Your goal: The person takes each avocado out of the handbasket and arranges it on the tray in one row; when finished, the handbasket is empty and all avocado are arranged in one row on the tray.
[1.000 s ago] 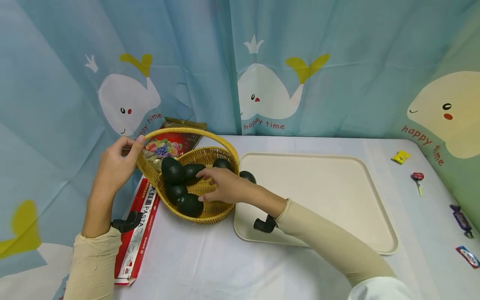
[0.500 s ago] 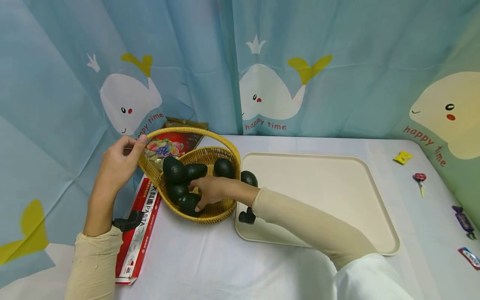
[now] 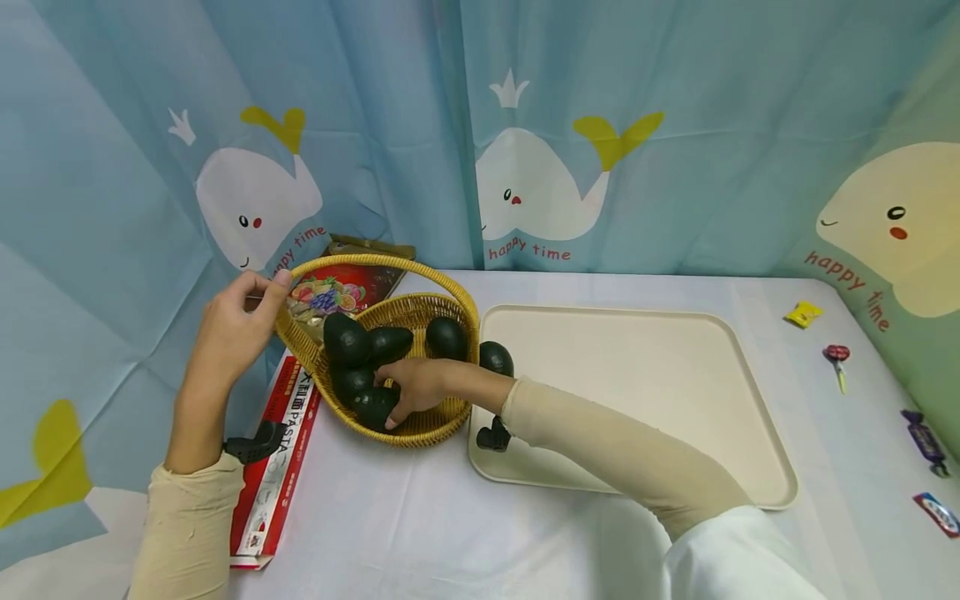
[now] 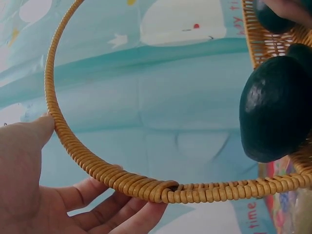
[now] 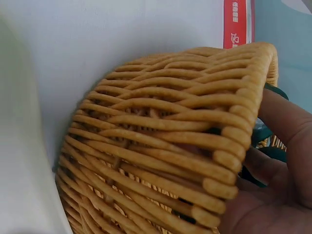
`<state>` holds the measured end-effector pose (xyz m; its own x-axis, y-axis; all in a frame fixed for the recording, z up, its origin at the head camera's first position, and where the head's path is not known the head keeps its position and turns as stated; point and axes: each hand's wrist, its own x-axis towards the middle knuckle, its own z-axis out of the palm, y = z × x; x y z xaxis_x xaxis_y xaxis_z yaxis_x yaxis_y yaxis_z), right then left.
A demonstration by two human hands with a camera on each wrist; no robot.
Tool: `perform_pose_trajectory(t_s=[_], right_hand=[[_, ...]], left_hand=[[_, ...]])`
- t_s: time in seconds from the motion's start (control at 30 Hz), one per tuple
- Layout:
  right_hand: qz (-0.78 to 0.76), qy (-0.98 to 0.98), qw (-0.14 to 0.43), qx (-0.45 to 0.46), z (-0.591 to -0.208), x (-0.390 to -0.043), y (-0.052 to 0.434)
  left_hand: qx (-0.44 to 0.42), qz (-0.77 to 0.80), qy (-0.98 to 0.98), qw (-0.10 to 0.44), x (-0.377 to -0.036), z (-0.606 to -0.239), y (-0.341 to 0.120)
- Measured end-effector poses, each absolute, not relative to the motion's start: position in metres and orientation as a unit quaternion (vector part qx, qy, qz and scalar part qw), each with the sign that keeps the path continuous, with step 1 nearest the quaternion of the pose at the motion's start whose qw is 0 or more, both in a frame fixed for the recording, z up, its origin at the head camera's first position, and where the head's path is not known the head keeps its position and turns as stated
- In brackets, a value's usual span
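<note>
A yellow wicker basket with a tall handle stands left of centre, holding several dark green avocados. My left hand grips the handle at its left base; in the left wrist view, thumb and fingers lie on either side of the handle. Reaching over the right rim, my right hand grasps the front avocado inside the basket, thumb at its near side. In the right wrist view the woven wall hides most of that hold. Another avocado lies just outside the right rim, at the tray's left edge.
A cream tray lies right of the basket, under my right forearm. A red pasta box and a red fruit-printed bag sit left and behind. Along the right edge lie a yellow-wrapped candy, a lollipop and other wrapped sweets.
My right hand has moved left and down into the basket, from above the avocados onto the front one. My left hand stays at the handle.
</note>
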<state>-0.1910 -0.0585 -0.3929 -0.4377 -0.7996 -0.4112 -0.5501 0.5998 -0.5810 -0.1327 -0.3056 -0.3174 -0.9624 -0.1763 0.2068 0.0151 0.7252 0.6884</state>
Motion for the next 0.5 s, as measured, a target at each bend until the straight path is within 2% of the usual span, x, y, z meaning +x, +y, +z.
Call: perform_pose_trajectory(t_s=[0.23, 0.5], right_hand=[[-0.190, 0.834, 0.328, -0.401, -0.395, -0.190, -0.058], [-0.234, 0.842, 0.279, -0.398, -0.370, -0.187, -0.037]], left_hand=[[0.045, -0.368, -0.920, 0.129, -0.133, -0.317, -0.306], [0.048, -0.367, -0.920, 0.127, -0.133, -0.316, -0.305]])
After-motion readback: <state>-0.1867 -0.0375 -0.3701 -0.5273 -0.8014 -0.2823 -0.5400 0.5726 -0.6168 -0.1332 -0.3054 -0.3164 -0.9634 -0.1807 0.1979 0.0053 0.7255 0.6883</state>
